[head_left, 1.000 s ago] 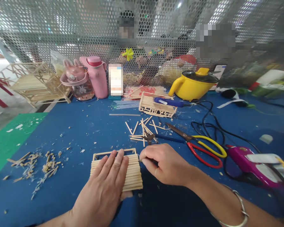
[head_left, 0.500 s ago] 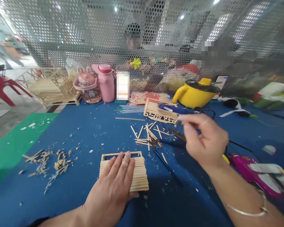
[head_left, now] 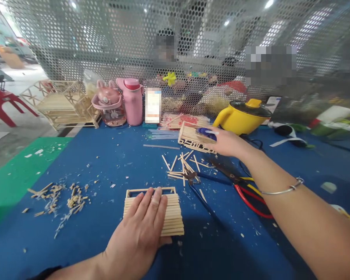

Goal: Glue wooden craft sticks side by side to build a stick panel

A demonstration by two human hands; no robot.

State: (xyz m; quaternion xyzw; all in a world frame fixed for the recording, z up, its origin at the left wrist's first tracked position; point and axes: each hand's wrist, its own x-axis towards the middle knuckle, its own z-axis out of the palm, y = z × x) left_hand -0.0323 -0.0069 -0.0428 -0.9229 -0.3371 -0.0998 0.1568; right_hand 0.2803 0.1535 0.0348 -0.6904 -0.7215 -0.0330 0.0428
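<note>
Hold, left: left hand (head_left: 140,227) laid flat over the stick panel (head_left: 172,219), fingers side by side across the slats, thumb showing at the near edge; panel held between them, presumably to stop it sliding. Its uncovered rail shows along the far side.

Hold, right: right hand (head_left: 224,140) stretched across the table (head_left: 113,163) to a blue-handled tool (head_left: 207,133), fingers about the handle; whether they are tightened on it cannot be told. The tool lies over a small stick model (head_left: 189,134), which perhaps serves as a rest to keep it off the surface.

Loose sticks (head_left: 182,165): one pile, between panel and model, seemingly left central for either hand.

Pliers (head_left: 202,199), blue handles spread: head at the pile's near edge, likely so placed for picking or cutting.

Scissors (head_left: 232,177), red and yellow handles: beside the pliers, partly behind the right forearm, handles pointing toward the right-hand side.

Wood scraps (head_left: 76,200): left of the panel, well apart from it, probably kept out of the working space.

Clear strips (head_left: 163,135): laid flat, left of the model.
</note>
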